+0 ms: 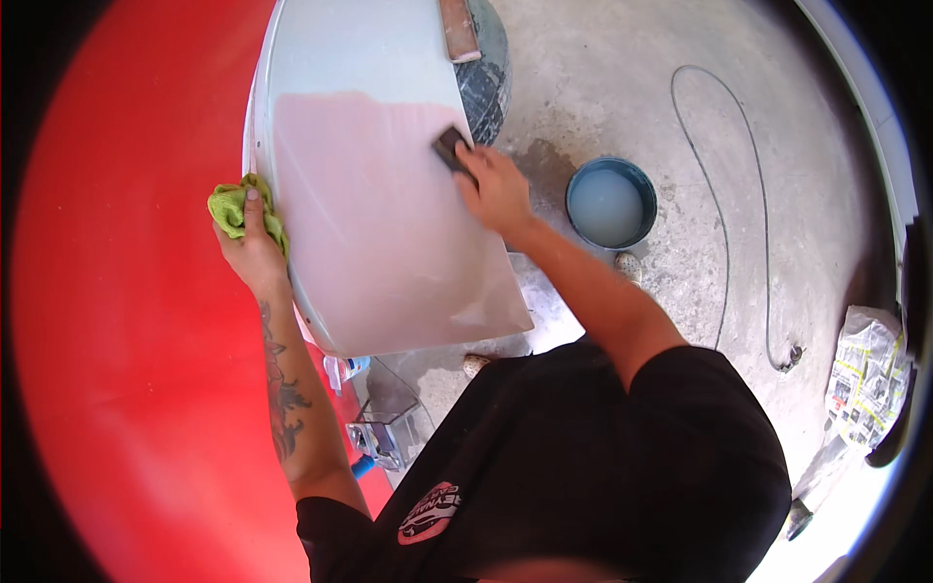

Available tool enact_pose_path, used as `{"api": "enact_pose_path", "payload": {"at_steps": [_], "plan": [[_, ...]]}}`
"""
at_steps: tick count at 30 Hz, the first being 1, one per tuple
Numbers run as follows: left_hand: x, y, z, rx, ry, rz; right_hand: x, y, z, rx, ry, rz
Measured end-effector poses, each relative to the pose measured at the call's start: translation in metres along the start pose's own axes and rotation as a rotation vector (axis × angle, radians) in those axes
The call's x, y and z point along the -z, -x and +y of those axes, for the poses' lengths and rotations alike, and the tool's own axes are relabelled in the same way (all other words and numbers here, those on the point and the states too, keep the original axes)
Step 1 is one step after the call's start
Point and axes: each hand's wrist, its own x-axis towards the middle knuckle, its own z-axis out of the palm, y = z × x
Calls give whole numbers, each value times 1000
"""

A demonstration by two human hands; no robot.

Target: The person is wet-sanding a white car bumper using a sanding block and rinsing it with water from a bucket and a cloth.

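Note:
A curved white body panel [360, 58], with a large pinkish-grey patch over its nearer part, lies in front of me. My right hand [494, 192] is closed on a dark sanding block [451, 146], which rests on the panel near its right edge. At the panel's left edge, my left hand [255, 255] grips a crumpled green cloth [231, 207], thumb on top. The cloth touches the panel's edge. Whitish wet-looking smears show on the patch near its lower right corner.
A dark round support [493, 73] stands under the panel's far right, with a brownish block [459, 29] above it. Right of the panel is a bucket of cloudy liquid [607, 206]. A thin cable [719, 194] loops on the concrete floor. A large red surface [126, 291] fills the left.

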Motion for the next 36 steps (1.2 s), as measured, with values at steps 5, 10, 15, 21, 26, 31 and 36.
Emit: {"api": "enact_pose_path", "payload": {"at_steps": [5, 10, 15, 21, 26, 31, 36], "plan": [[-2, -1, -3, -5, -54, -3, -21, -66, 29, -130, 15, -86], [10, 2, -6, 1, -51, 9, 26, 72, -26, -20, -92, -174], [0, 3, 4, 41, -88, 8, 3, -15, -12, 66, 23, -49], [7, -2, -4, -22, -113, -12, -19, -38, -28, 70, -127, -76], [2, 3, 11, -206, -379, -78, 32, 89, -66, 253, -199, -212], [-16, -17, 26, -288, -633, -201, -13, -39, -76, 314, -110, -55], [-38, -38, 38, -245, -787, -247, -35, -68, -100, 276, -111, -23]]}}
